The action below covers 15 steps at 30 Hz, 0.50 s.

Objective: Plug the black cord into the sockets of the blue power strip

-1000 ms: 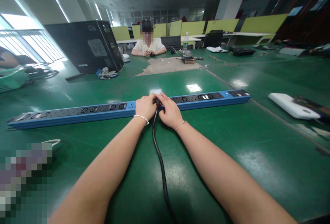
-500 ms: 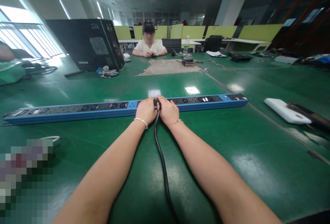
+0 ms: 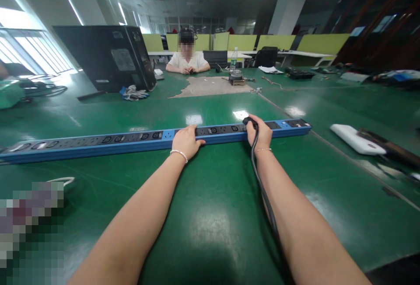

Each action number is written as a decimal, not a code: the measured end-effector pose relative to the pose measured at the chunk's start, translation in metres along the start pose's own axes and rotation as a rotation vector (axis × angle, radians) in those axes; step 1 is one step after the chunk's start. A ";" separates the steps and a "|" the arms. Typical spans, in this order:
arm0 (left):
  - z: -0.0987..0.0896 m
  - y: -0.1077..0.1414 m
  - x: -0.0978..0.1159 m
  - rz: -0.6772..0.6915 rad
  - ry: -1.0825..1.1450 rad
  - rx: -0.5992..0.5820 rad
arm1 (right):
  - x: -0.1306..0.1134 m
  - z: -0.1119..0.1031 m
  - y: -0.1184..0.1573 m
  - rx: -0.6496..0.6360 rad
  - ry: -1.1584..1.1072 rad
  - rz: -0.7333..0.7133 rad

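Note:
A long blue power strip [image 3: 144,146] with black sockets lies across the green table in front of me. My left hand [image 3: 186,141] grips it near the middle, fingers over the top and thumb along its near side. Farther right, my right hand [image 3: 260,132] is closed on a black plug [image 3: 248,121], held at the strip's right part. Whether the plug touches a socket cannot be made out. From the plug a black power cord [image 3: 262,189] runs back toward me along my right forearm.
A white device [image 3: 356,140] lies to the right and a blurred-out object [image 3: 31,215] at left. Farther back are a black computer case [image 3: 108,57], gloves [image 3: 134,93], brown cardboard [image 3: 205,87] and a bottle [image 3: 234,60]. Another person [image 3: 187,60] sits opposite.
My right hand has moved right along the strip with the plug and cord, away from my left hand. My left hand stays on the strip near the middle.

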<state>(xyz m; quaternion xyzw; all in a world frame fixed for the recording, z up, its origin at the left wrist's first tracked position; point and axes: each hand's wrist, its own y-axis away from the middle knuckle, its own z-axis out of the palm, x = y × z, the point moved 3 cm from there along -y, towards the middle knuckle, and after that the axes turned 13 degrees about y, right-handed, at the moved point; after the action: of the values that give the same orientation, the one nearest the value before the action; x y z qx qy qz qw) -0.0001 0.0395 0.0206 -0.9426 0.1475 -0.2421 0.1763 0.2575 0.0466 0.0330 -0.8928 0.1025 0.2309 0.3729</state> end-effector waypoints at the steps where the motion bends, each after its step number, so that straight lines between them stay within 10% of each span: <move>1: 0.000 0.000 0.000 -0.007 0.005 0.000 | 0.004 0.000 -0.001 -0.012 0.001 0.004; 15: -0.001 0.000 0.002 -0.012 -0.005 0.009 | 0.004 -0.006 0.010 -0.177 0.169 -0.257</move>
<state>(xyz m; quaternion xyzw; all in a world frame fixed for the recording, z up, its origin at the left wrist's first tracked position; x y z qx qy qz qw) 0.0015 0.0380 0.0222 -0.9434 0.1401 -0.2414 0.1794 0.2595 0.0359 0.0285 -0.9442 -0.0023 0.1136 0.3092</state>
